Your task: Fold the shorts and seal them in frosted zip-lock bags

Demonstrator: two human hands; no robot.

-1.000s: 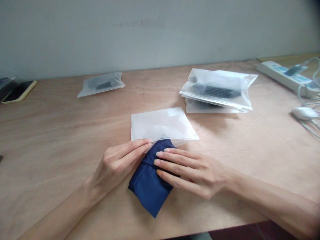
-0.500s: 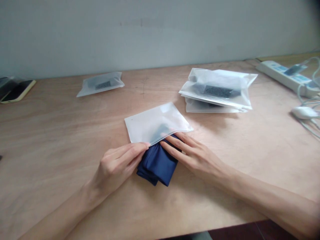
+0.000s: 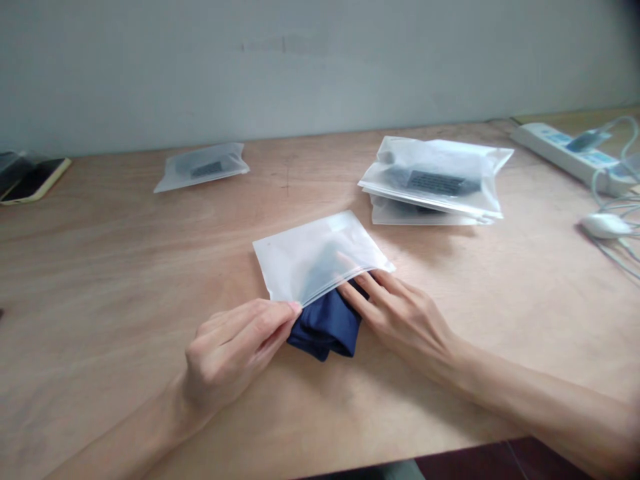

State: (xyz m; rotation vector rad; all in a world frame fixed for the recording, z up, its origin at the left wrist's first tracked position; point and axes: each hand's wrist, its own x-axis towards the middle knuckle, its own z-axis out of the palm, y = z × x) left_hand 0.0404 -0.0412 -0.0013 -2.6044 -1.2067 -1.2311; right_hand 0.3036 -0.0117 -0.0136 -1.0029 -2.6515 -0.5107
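From where I stand, the left hand (image 3: 235,343) has the near left corner of a frosted bag (image 3: 287,263) pinched between thumb and fingers, while the right hand (image 3: 407,317) lies with its fingers stretched out, not closed around anything, the fingertips showing through the plastic inside the mouth. Under those fingers is a folded blue cloth (image 3: 330,323), its far part inside the bag and its near part bulging out over the table (image 3: 150,267). I'd judge this to be the sliding-in stage, about midway, and any further push would call for the mouth kept spread and the loose near folds tucked flat so they don't snag on the edge. Beyond the bag, off to the right, is a stack of filled bags (image 3: 460,150), and the top one shows a dark patch (image 3: 436,182) with rows of pale marks, perhaps printing, though it's too blurred to read from here. Another filled bag (image 3: 175,170) lies on its own at the back left, with a similar dark block that I can't read either, and I can make out no brand anywhere. A phone (image 3: 50,180) sits at the far left, and a power strip (image 3: 550,143) with white cables (image 3: 607,250) at the far right
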